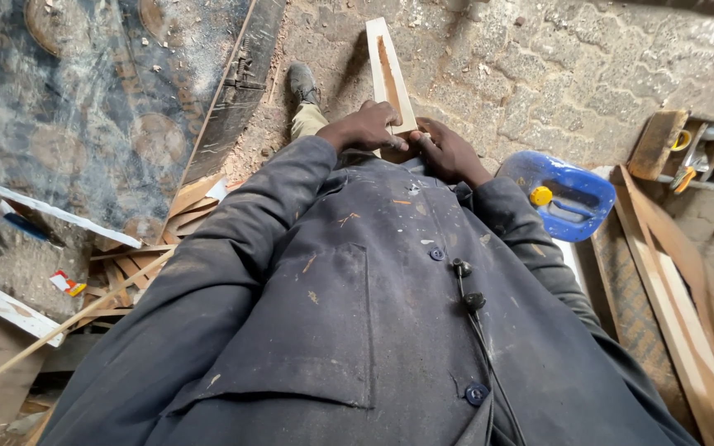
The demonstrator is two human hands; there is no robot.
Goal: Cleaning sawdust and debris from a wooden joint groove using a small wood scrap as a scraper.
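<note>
Both hands meet at upper centre of the frame, w/ a long pale wood strip [390, 70] running up and away from them over the sawdust-covered floor [539, 66]. The left hand [367, 128] is clamped on the near end of the strip, fingers wrapped over its top edge, prob. to keep the piece steady against the body. The right hand [448, 151] sits just beside it at the strip's lower right corner, fingers curled in together; whether it pinches the wood or a small tool I can't tell (the knuckles hide that spot). The strip has a darker groove down its middle and tilts a bit toward upper left.

A dusty dark blue work jacket [357, 314] fills the lower half of the frame, w/ a thin black cable [477, 330] hanging down its buttons. One shoe [301, 83] shows just left of the strip. Right of centre lies a blue plastic jug [568, 194] w/ a yellow cap, near planks [679, 281] leaning along the right edge. Offcuts [150, 256] pile up at mid left, below a dark dusty board [84, 107].
</note>
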